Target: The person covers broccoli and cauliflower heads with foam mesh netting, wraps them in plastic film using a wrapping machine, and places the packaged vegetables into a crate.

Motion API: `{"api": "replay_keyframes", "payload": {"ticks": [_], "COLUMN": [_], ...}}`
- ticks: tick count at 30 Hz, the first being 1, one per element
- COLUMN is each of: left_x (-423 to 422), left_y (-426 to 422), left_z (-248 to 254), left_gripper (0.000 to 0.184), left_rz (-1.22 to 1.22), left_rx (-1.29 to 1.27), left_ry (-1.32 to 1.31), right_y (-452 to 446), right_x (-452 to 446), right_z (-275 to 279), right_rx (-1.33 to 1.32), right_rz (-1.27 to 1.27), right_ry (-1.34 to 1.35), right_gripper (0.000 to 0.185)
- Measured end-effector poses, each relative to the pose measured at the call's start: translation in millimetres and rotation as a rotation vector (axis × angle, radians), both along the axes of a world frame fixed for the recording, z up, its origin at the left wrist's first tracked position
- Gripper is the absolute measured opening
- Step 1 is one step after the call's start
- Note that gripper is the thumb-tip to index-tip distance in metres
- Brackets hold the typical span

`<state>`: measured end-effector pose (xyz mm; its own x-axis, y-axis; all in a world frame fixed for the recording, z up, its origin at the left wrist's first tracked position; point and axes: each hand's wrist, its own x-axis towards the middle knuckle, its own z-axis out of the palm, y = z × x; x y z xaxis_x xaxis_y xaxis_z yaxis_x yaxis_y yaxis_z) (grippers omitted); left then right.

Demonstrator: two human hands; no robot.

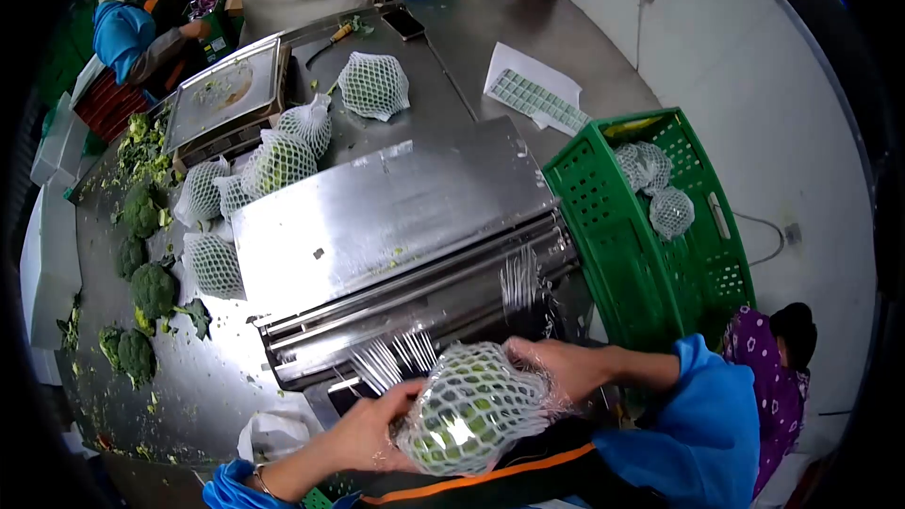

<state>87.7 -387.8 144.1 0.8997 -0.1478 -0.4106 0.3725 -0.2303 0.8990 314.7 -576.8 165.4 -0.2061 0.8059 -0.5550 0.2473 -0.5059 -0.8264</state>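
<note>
Between my two hands is a broccoli head (471,405) in a white foam net, with shiny clear film over it. My left hand (375,426) is closed around its left side. At its upper right, my right hand (558,369) grips it and the bunched film. Just beyond my hands stands a metal film-wrapping machine (386,221) with a flat steel plate and rollers. Several netted broccoli heads (281,162) lie behind and left of the machine, one (373,87) apart from the others near the back.
Bare broccoli heads (153,290) and scraps lie along the table's left side. A weighing scale (226,94), a curved knife (330,41), a phone (403,23) and a label sheet (537,94) are farther back. The green crate (613,226) at right holds wrapped heads (671,212). Two other people (123,33) are nearby.
</note>
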Motion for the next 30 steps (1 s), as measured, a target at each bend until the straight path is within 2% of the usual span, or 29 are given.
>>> {"api": "replay_keyframes", "payload": {"ticks": [1, 2, 4, 5, 6, 8, 9, 10, 12, 13, 14, 16, 18, 19, 20, 22, 23, 24, 25, 26, 27, 28, 29, 30], "left_x": [-12.2, -26.9, -68.5, -67.2, -71.2, -65.4, -64.9, -55.0, -44.4, -40.3, -40.5, -47.5, -69.6, -82.6, -102.7, -147.1, -160.2, -159.6, -134.0, -100.3, -74.5, -57.5, -51.9, -46.6], "left_y": [-11.6, -23.2, -38.3, -43.2, -49.6, -59.5, -67.7, -70.1, -68.1, -64.2, -59.9, -51.0, -48.9, -55.9, -64.6, -93.9, -117.4, -142.1, -155.8, -163.4, -165.8, -165.8, -166.2, -167.6], "left_z": [-10.7, -29.3, -79.9, -80.9, -69.1, -67.8, -71.6, -67.8, -70.9, -72.8, -73.8, -63.3, -48.1, -50.0, -61.0, -110.4, -142.8, -162.1, -160.1, -157.8, -146.7, -134.8, -132.1, -132.0], "left_gripper": [0.09, 0.086, 0.078, 0.072, 0.07, 0.055, 0.036, 0.026, 0.026, 0.025, 0.024, 0.025, 0.024, 0.024, 0.025, 0.027, 0.027, 0.027, 0.023, 0.02, 0.018, 0.016, 0.014, 0.015], "left_rz": [-0.001, -0.003, 0.378, 0.452, 0.648, 0.767, 0.814, 0.906, 1.1, 1.176, 1.249, 1.411, 1.525, 1.572, 1.641, 1.516, 1.402, 1.285, 1.246, 1.204, 1.076, 0.939, 0.858, 0.878], "left_rx": [-0.084, -0.164, -1.024, -1.706, -1.744, -1.247, -0.711, -0.427, -0.155, -0.161, -0.166, -0.487, -0.641, -0.71, -0.743, -0.729, -0.629, -0.528, -0.523, -0.517, -0.502, -0.49, -0.452, -0.501], "left_ry": [0.038, 0.072, 0.595, 0.444, 0.39, 0.288, 0.21, 0.184, -0.065, -0.108, -0.143, -0.076, -0.028, -0.046, 0.082, 0.308, 0.354, 0.398, 0.46, 0.517, 0.323, 0.125, 0.059, 0.026], "right_y": [-18.4, -40.3, -82.1, -97.2, -99.5, -85.1, -91.5, -89.6, -82.3, -79.7, -83.0, -82.0, -95.7, -105.5, -118.4, -137.0, -132.9, -141.1, -121.8, -111.9, -123.0, -110.7, -99.3, -95.0], "right_x": [-9.6, -20.9, -27.6, -27.4, -30.5, -53.1, -67.8, -77.5, -94.6, -99.1, -93.5, -88.8, -80.8, -83.8, -90.3, -114.5, -128.2, -145.8, -141.8, -144.2, -143.2, -142.4, -148.1, -149.4], "right_z": [-13.5, -26.0, -60.9, -60.6, -74.5, -59.3, -79.6, -91.1, -92.8, -98.4, -94.1, -54.7, -26.7, -29.1, -49.3, -113.6, -133.2, -184.1, -175.3, -198.9, -205.5, -195.5, -193.2, -187.9], "right_rx": [0.008, -0.027, -0.497, -0.182, -0.346, -0.278, -0.165, -0.183, 0.171, 0.242, 0.237, 0.083, 0.098, 0.036, -0.036, -0.345, -0.461, -0.388, -0.431, -0.075, -0.066, -0.118, -0.179, -0.231], "right_rz": [-0.03, -0.19, -0.428, -0.44, -0.59, -0.653, -0.811, -1.029, -1.11, -1.194, -1.106, -1.312, -1.508, -1.581, -1.647, -1.742, -1.533, -1.613, -1.409, -0.744, -0.646, -0.531, -0.496, -0.49], "right_ry": [0.043, 0.262, 0.729, 0.953, 1.483, 0.496, 0.523, 0.397, 0.238, 0.122, -0.111, 0.137, 0.62, 0.654, 0.657, 0.498, 0.121, 0.262, 0.12, -0.511, 0.048, 0.216, 0.285, 0.356], "right_gripper": [0.065, 0.067, 0.069, 0.065, 0.06, 0.04, 0.036, 0.026, 0.023, 0.023, 0.023, 0.027, 0.03, 0.03, 0.031, 0.032, 0.034, 0.032, 0.032, 0.029, 0.043, 0.043, 0.043, 0.044]}}
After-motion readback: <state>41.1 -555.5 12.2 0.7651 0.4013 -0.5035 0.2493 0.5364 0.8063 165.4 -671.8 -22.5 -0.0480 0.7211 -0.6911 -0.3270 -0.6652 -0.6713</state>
